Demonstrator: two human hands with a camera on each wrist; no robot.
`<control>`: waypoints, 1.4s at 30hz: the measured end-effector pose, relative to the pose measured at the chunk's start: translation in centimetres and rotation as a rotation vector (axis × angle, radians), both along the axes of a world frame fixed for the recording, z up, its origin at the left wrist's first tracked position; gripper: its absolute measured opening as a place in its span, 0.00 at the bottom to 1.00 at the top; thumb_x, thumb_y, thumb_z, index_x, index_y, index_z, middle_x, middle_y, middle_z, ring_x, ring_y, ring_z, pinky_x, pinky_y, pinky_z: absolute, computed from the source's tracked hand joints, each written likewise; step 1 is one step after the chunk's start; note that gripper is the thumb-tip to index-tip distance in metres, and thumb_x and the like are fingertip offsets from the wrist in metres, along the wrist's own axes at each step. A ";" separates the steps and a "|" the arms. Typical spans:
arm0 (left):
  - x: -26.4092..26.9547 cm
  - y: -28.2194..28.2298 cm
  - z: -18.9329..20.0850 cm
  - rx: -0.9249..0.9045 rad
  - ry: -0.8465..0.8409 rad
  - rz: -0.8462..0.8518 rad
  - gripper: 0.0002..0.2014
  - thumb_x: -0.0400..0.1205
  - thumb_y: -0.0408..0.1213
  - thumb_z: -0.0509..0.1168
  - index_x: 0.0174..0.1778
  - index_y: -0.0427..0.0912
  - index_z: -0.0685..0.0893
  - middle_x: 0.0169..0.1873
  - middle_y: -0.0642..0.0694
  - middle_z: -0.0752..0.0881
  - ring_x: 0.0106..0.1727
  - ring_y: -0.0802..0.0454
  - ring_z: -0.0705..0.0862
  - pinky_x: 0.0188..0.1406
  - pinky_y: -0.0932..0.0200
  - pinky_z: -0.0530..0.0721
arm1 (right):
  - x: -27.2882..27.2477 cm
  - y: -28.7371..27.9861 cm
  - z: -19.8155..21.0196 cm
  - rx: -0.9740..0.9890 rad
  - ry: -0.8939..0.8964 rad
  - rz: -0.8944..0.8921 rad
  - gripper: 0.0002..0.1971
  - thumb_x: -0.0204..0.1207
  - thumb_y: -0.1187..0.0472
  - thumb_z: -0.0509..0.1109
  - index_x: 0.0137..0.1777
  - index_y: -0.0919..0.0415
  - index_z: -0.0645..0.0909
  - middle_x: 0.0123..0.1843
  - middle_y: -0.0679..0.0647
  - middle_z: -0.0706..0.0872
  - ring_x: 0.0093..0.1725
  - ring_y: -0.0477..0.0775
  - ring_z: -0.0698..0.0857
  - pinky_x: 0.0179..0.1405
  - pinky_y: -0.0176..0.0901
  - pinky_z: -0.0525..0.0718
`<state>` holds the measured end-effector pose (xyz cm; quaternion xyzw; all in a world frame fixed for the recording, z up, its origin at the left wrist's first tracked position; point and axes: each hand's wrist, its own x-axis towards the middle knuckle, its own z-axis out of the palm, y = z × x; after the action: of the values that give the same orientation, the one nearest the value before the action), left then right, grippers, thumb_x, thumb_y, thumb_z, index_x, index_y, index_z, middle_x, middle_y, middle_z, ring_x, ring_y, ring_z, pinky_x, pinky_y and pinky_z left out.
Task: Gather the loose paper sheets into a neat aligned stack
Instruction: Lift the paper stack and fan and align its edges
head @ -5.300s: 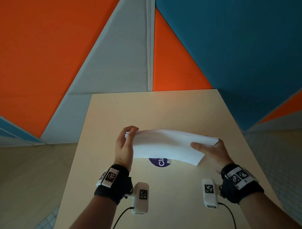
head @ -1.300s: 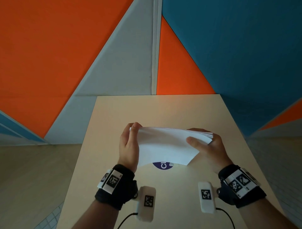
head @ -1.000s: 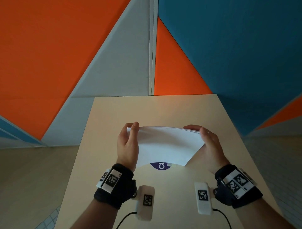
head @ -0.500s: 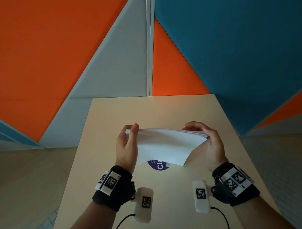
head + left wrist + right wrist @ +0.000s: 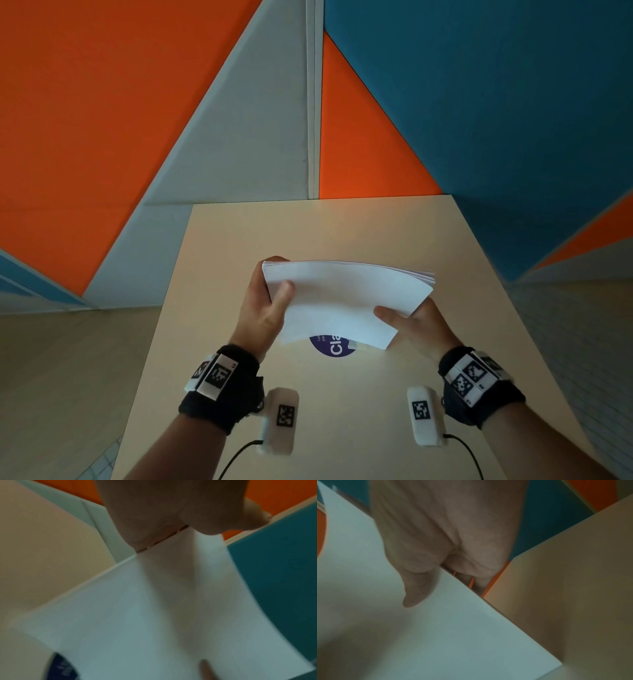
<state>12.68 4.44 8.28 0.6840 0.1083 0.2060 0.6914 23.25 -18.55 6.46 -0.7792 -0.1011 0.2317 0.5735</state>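
Observation:
A stack of white paper sheets [image 5: 346, 298] hangs bowed above the beige table [image 5: 342, 233], its near edge drooping toward me. My left hand [image 5: 265, 301] grips the stack's left edge, thumb on top and fingers behind. My right hand [image 5: 411, 322] holds the right edge, thumb lying on the top sheet and fingers underneath. At the far right corner the sheet edges fan slightly apart. In the left wrist view the paper [image 5: 154, 615] fills the frame under my left hand [image 5: 171, 520]. In the right wrist view my right hand's thumb [image 5: 416, 588] presses on the paper [image 5: 436, 635].
A round purple sticker [image 5: 330, 346] with white letters lies on the table, partly hidden below the stack. Orange, grey and teal wall panels [image 5: 479, 102] stand behind the table's far edge. Floor lies on both sides of the table.
My right hand has shifted from over the stack's far right corner down to its near right edge, thumb now on top. My left thumb has moved onto the top sheet. The stack rose slightly.

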 end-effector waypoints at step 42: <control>0.2 3.0 -7.9 0.078 0.548 -0.142 0.12 0.72 0.39 0.70 0.50 0.50 0.90 0.47 0.45 0.94 0.51 0.44 0.92 0.55 0.43 0.89 | 4.7 0.0 -6.6 -0.229 -0.009 0.068 0.15 0.66 0.48 0.79 0.46 0.59 0.90 0.46 0.57 0.94 0.48 0.60 0.92 0.53 0.58 0.88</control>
<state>12.88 7.49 0.35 0.7461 0.2350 -0.0316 0.6222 27.90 -18.59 -0.12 -0.8367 -0.1031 0.2577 0.4722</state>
